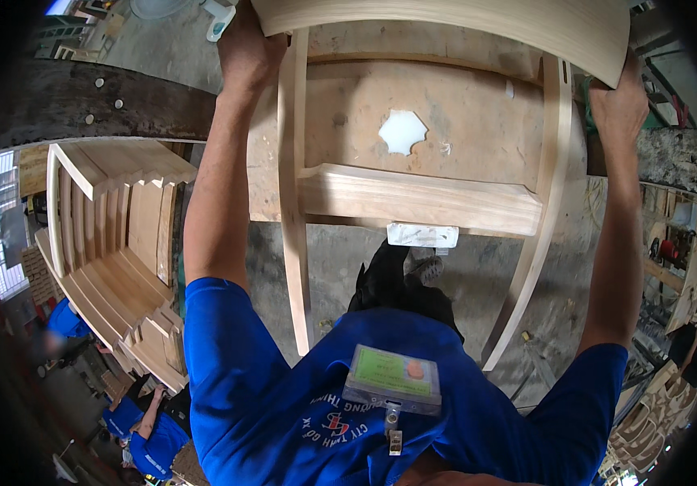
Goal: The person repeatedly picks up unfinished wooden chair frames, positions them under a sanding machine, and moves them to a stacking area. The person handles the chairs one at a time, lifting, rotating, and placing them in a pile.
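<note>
A pale, unfinished wooden chair frame (421, 197) lies before me, with two long side posts joined by a broad cross rail. At its far end is a wide curved top panel (446, 18). My left hand (250, 50) is closed round the left end of that panel, where it meets the left post (292, 162). My right hand (620, 101) grips the panel's lower right corner, beside the right post (557, 138). The fingertips of both hands are partly hidden behind the wood.
Under the frame is a plywood worktop (340, 105) bearing a white jagged-edged piece (403, 131). A white rectangular block (422, 235) shows by the near edge. Stacked curved wooden parts (118, 235) stand at left. A co-worker in blue (154, 437) is at lower left.
</note>
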### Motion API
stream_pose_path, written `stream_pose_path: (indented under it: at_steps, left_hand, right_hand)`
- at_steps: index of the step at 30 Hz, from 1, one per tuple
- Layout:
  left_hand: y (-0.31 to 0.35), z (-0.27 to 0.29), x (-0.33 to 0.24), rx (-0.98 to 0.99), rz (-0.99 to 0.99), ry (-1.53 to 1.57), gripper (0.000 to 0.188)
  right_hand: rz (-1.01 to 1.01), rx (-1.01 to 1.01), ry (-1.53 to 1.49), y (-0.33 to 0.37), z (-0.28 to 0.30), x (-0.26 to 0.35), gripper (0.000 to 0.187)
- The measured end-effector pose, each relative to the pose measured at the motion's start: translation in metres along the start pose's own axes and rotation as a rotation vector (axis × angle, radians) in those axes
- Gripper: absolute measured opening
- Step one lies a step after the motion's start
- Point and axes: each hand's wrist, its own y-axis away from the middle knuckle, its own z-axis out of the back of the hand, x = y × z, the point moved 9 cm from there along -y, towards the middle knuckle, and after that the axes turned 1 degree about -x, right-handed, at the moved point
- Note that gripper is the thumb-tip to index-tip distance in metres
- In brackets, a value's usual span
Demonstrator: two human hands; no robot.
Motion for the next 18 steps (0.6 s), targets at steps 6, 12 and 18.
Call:
stream_pose_path:
  at_steps: [6,12,18]
  left_hand:
    - [0.011,0.012,-0.021,0.020,-0.020,-0.031,0.048]
    - [0.009,0.024,-0.029,-0.059,-0.110,-0.047,0.040]
    - [0.003,0.018,0.000,-0.076,-0.065,-0.232,0.047]
  right_hand:
    - [-0.036,0.094,-0.003,0.010,-0.006,-0.010,0.049]
    - [-0.052,0.102,-0.030,0.007,-0.011,-0.012,0.052]
    - [0.199,0.008,0.028,-0.004,-0.026,-0.036,0.060]
